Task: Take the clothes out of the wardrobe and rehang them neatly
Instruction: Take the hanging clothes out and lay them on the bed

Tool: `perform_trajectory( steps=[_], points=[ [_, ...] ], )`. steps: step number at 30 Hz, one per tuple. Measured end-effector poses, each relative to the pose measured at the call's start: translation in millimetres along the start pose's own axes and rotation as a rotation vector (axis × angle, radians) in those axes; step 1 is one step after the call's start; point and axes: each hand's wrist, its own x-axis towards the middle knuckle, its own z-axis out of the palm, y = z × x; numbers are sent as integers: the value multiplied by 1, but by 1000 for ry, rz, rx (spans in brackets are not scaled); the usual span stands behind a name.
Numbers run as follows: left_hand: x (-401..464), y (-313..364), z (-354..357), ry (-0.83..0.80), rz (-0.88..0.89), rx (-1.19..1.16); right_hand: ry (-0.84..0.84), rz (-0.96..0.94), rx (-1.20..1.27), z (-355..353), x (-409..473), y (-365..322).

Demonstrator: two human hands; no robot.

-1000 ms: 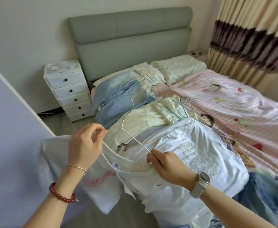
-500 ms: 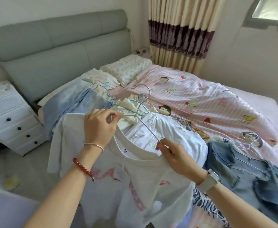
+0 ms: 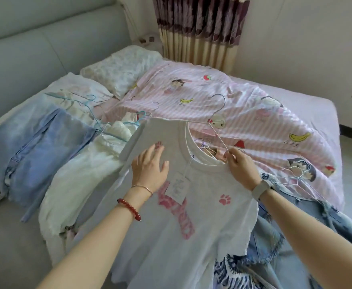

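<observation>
A white T-shirt point(image 3: 202, 215) with pink lettering, a pink paw print and a paper tag lies spread on the clothes piled on the bed. A thin white wire hanger point(image 3: 216, 126) sits in its neck, its hook pointing toward the far side of the bed. My left hand point(image 3: 150, 165) rests flat, fingers straight, on the shirt's left shoulder. My right hand point(image 3: 240, 165) pinches the hanger's right arm together with the collar's edge.
Light-blue jeans point(image 3: 35, 147) and a cream top point(image 3: 75, 174) lie to the left, with turquoise hangers point(image 3: 100, 124) on them. Denim garments and wire hangers point(image 3: 291, 176) lie to the right. A pink striped quilt point(image 3: 243, 105) covers the bed; pillows, grey headboard and curtain stand behind.
The shirt went from being held up to lying spread on the pile. My left hand let go of the hanger and now lies flat on the shoulder. The view swung right.
</observation>
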Motion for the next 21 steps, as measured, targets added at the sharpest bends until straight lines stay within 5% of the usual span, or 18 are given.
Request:
perform_trajectory(
  steps=[7, 11, 16, 21],
  points=[
    [1, -17, 130, -515, -235, 78, -105, 171, -172, 77, 83, 92],
    [10, -27, 163, -668, -322, 109, -250, 223, -316, 106, 96, 126],
    [37, -31, 167, -648, -296, 137, -502, 230, -383, 115, 105, 142],
    [61, -33, 133, -497, -224, 178, -433, 94, -343, 111, 113, 91]
  ],
)
